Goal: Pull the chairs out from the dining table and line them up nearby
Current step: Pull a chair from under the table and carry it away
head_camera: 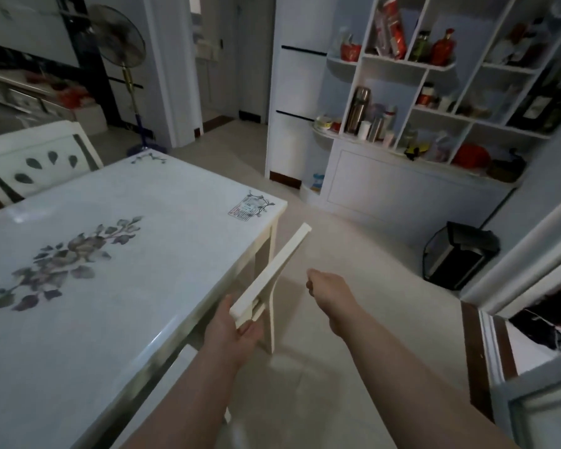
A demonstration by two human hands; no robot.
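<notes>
Head view: left hand grasps the chair by its top rail, against the dining table; right hand is curled, holding nothing. Corner print is too blurred to read; a black bin stands beyond.

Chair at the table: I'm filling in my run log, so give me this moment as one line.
chair: back rail near table edge | left hand: grips chair rail end | right hand: free, off chair
</notes>
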